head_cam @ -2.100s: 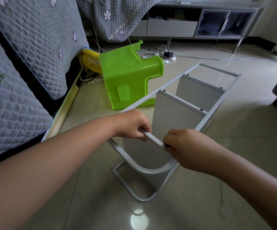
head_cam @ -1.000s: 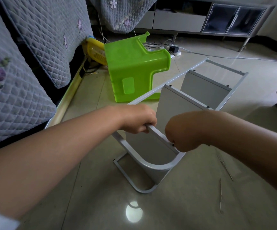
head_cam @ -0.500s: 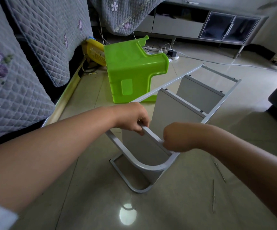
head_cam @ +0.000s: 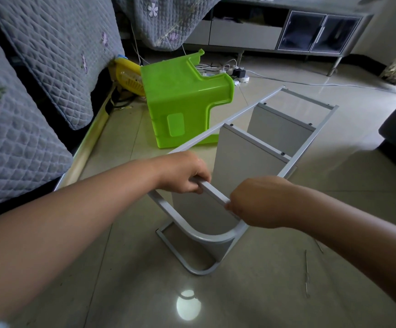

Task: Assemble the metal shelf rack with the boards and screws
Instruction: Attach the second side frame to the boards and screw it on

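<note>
The grey metal shelf rack lies on its side on the tiled floor, its side frame facing up. Three grey boards stand on edge inside it; the middle board shows dark screws at its corners. My left hand grips the nearest crossbar at its left end. My right hand has its fingers curled at the same bar's right end, near the frame's curved corner; whatever the fingertips hold is hidden.
A green plastic stool lies tipped over behind the rack, with a yellow basket beside it. A quilted sofa runs along the left. Thin metal tools lie on the floor at right. Cables and a power strip lie before a TV cabinet.
My right hand turned at the wrist on the crossbar's right end and settled back lower. My left hand kept its grip. The view shifted slightly.
</note>
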Tool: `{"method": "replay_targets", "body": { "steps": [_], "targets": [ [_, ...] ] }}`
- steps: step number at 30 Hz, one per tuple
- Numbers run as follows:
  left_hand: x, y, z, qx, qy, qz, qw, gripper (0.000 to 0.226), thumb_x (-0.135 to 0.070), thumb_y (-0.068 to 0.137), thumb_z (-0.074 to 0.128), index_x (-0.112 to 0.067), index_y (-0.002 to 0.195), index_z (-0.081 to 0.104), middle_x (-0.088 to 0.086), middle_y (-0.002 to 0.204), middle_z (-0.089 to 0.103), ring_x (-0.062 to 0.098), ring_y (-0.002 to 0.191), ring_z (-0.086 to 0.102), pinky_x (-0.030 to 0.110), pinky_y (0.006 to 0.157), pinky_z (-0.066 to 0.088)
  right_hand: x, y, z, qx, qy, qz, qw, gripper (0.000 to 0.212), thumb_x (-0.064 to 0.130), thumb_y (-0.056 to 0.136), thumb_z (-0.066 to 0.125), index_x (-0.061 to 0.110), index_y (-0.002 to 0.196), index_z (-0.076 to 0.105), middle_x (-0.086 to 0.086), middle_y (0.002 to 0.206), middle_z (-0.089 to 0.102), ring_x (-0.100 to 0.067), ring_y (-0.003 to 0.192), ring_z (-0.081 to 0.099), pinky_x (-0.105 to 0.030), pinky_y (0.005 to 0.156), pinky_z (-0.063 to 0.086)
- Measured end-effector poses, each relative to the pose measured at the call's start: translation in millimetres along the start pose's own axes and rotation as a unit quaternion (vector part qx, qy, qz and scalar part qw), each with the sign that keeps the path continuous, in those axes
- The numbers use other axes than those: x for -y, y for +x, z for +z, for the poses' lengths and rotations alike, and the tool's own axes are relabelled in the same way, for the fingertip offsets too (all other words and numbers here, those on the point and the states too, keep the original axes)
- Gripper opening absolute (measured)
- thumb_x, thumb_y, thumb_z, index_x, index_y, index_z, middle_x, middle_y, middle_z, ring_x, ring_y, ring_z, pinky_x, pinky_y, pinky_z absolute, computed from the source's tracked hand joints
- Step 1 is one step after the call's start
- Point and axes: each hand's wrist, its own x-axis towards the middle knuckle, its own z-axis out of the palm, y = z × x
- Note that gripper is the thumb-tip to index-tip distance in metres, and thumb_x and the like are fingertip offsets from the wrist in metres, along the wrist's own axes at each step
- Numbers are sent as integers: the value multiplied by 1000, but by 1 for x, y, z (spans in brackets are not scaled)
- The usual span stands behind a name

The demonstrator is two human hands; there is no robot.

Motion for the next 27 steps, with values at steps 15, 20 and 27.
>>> {"method": "replay_targets", "body": {
  "steps": [15, 20, 27],
  "targets": [
    [-11, 7, 7, 1, -31, 13, 999, 21, -9, 82, 66, -3, 102, 68, 11, 100, 66, 22, 93, 58, 17, 68, 30, -13, -17, 5, -49, 8, -32, 998, 16, 31, 98, 30, 18, 95, 39, 3, 79, 43, -17, 73, 41, -25, 66, 31],
    [-11, 5, 9, -24, -52, 7, 998, 19, -8, 80, 68, -3, 98, 70, 11, 98, 68, 21, 92, 59, 20, 71, 35, -11, -14, 11, -78, -10, -41, 996, 10, 23, 97, 34, 24, 97, 44, 5, 97, 49, -14, 89, 48, -23, 76, 38],
    [-16, 7, 12, -23, -57, 19, 998, 20, -10, 81, 67, -4, 100, 69, 9, 99, 66, 15, 87, 54, 19, 68, 32, -8, -14, 16, -96, -81, -60, 990, 18, 10, 91, 37, 26, 98, 41, 7, 82, 32, -12, 82, 37, -21, 75, 39]
  ]
}}
